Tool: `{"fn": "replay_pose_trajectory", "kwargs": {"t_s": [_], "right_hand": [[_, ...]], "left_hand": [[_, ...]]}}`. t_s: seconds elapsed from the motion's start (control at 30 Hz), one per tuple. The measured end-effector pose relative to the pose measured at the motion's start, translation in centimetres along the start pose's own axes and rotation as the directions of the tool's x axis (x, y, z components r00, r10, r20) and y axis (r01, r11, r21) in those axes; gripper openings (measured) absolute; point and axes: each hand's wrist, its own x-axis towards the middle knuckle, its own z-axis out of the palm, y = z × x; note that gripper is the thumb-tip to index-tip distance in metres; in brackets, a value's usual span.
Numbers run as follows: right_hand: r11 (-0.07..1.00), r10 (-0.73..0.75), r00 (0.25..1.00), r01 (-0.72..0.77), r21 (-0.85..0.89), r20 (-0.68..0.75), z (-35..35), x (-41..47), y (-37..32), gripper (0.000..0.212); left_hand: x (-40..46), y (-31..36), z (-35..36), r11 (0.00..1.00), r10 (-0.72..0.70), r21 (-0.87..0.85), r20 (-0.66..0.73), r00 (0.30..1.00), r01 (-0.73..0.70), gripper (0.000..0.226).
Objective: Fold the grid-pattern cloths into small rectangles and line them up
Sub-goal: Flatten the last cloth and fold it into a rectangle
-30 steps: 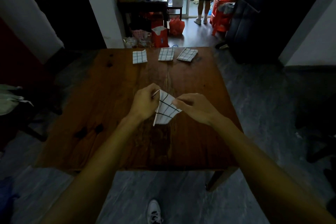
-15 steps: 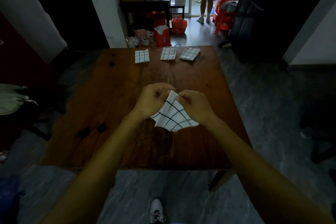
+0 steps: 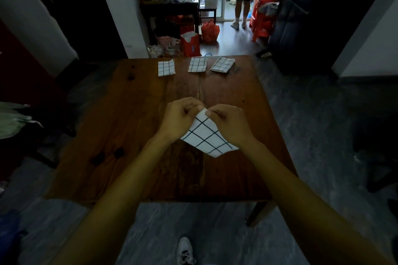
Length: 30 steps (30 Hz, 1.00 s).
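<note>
Mid-fold on cloth four. Left hand and right hand both have a pinch grip on the top corner of the cloth, held just above the bench, rest hanging. Three folded cloths sit in a row at the far edge. Next, probably: lay flat, crease, place in the gap beside the left one.

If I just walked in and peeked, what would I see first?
First you would spot the white grid-pattern cloth held up over the middle of the wooden table, its top corner pinched by the left hand and the right hand. Next, three folded cloths in a row at the far edge: the left one, the middle one and the right one.
</note>
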Motion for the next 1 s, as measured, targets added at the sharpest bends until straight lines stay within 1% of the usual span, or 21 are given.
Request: {"fn": "replay_pose_trajectory", "kwargs": {"t_s": [0.07,0.13,0.23,0.33,0.4,0.47,0.5,0.57,0.63,0.67,0.7,0.77,0.8,0.9,1.0], "right_hand": [[1.0,0.008,1.0,-0.008,-0.008,-0.019,0.0,-0.2,0.4,0.017],[1.0,0.03,0.999,-0.03,0.003,-0.036,0.0,-0.8,1.0,0.015],[0.997,0.081,0.996,-0.08,0.012,-0.043,-0.1,-1.8,2.2,0.016],[0.994,0.11,0.993,-0.11,0.004,-0.041,-0.3,-2.6,3.1,0.018],[0.992,0.128,0.991,-0.129,-0.007,-0.024,-0.4,-2.8,3.4,0.019],[0.987,0.152,0.988,-0.15,-0.063,0.027,-0.6,-2.8,3.8,0.017],[0.982,0.171,0.983,-0.165,-0.096,0.062,-0.8,-2.8,4.0,0.013],[0.974,0.213,0.968,-0.2,-0.111,0.129,-1.0,-2.9,4.0,0.008],[0.977,0.212,0.966,-0.212,-0.015,0.147,-1.2,-2.9,3.0,0.03],[0.979,0.194,0.971,-0.201,0.035,0.143,-1.3,-2.6,2.2,0.037],[0.984,0.154,0.979,-0.164,0.066,0.131,-1.3,-2.4,1.3,0.034],[0.996,0.068,0.995,-0.072,0.043,0.077,-1.0,-2.0,0.1,0.02],[0.997,0.062,0.997,-0.064,0.051,0.039,-0.9,-2.0,-0.1,0.016],[0.976,0.154,0.987,-0.146,0.159,-0.04,-1.0,-2.5,0.1,0.013],[0.925,0.244,0.969,-0.222,0.308,-0.034,-1.3,-3.3,0.5,0.013]], "left_hand": [[0.2,0.0,-0.1,0.999,-0.037,-0.01,-0.069,0.997,0.036,0.012],[0.4,-0.1,-0.3,1.0,-0.031,0.0,-0.127,0.991,0.031,0.01],[0.6,-0.2,-1.0,0.997,-0.058,-0.053,-0.221,0.973,0.048,0.01],[0.7,-0.2,-1.2,0.996,-0.065,-0.068,-0.26,0.963,0.049,0.01],[0.6,0.0,-1.0,0.995,-0.081,-0.078,-0.298,0.951,0.061,0.01],[0.6,0.2,-0.9,0.995,-0.094,-0.057,-0.336,0.937,0.08,0.01],[0.5,0.3,-0.8,0.995,-0.096,-0.032,-0.332,0.938,0.091,0.01],[0.3,0.6,-0.6,0.996,-0.063,0.039,-0.259,0.964,0.076,0.011],[-0.1,1.1,0.1,0.994,0.035,0.11,-0.137,0.99,-0.02,0.014],[-0.3,1.4,0.5,0.989,0.083,0.13,-0.083,0.993,-0.072,0.016],[-0.5,1.8,0.9,0.984,0.119,0.135,-0.045,0.992,-0.112,0.017],[-0.9,2.3,1.6,0.984,0.138,0.12,-0.021,0.99,-0.135,0.015],[-1.1,2.3,1.6,0.988,0.124,0.099,-0.023,0.992,-0.121,0.013],[-2.6,1.7,1.0,0.999,0.004,0.032,-0.049,0.999,-0.002,0.014],[-4.4,0.8,0.2,0.991,-0.128,-0.047,-0.112,0.986,0.123,0.009]]}}
